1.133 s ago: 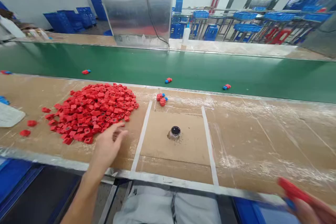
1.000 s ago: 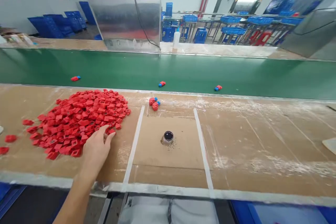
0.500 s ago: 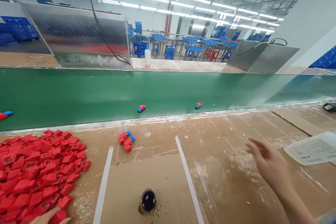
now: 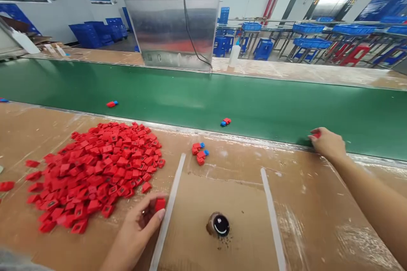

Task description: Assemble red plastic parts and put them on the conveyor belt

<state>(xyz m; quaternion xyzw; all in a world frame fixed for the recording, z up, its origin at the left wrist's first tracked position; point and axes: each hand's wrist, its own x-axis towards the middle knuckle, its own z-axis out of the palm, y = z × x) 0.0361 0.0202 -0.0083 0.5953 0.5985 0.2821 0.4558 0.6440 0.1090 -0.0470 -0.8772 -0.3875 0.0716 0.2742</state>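
Note:
My left hand (image 4: 140, 224) pinches a small red plastic piece (image 4: 160, 203) at the near right edge of a big heap of red pieces (image 4: 98, 169) on the cardboard-covered bench. My right hand (image 4: 327, 144) reaches far out to the green conveyor belt (image 4: 203, 93), its fingers closed on a red part (image 4: 316, 134) at the belt's near edge. Between my hands lies a taped square of cardboard with a small black round knob (image 4: 220, 224) in it.
A few joined red-and-blue parts (image 4: 199, 153) lie at the bench's far edge. More such pairs ride the belt (image 4: 226, 122) (image 4: 111, 103). A metal housing (image 4: 173, 31) stands behind the belt, with blue crates and racks beyond.
My left hand has picked a red piece off the heap's edge. My right hand has stretched forward from the bench to the belt's edge with a red part. The view has tilted and shifted.

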